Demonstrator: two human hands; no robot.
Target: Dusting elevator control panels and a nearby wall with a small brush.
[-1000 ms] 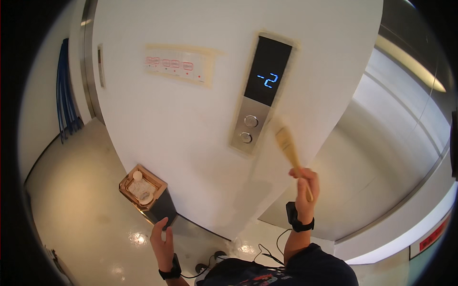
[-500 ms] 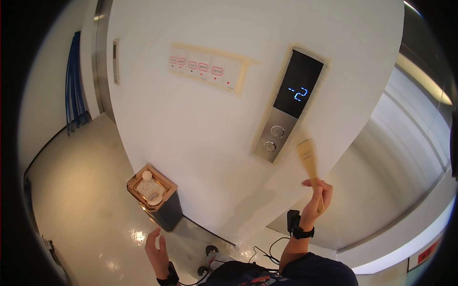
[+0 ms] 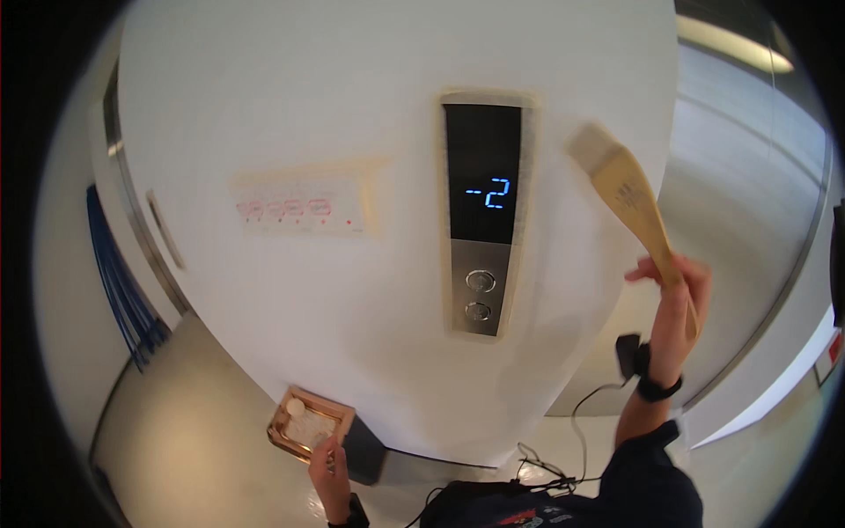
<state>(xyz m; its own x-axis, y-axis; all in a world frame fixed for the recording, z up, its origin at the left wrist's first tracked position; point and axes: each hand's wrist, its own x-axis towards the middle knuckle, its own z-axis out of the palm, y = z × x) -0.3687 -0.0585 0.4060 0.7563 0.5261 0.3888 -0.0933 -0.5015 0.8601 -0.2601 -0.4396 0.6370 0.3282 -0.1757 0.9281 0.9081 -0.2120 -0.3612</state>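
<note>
The call panel (image 3: 481, 216) is the landmark: its lower half is brushed metal with two round metal buttons, its upper half a glossy black display. Around it the wall (image 3: 290, 106) looks smooth, matt white. To the panel's right, the right hand (image 3: 676, 299) grips a brush (image 3: 629, 198) with a pale, matt wooden handle. Below left, the left hand (image 3: 327, 462) touches a brown box (image 3: 308, 422) that looks like cardboard. The floor (image 3: 194, 414) there is glossy.
</note>
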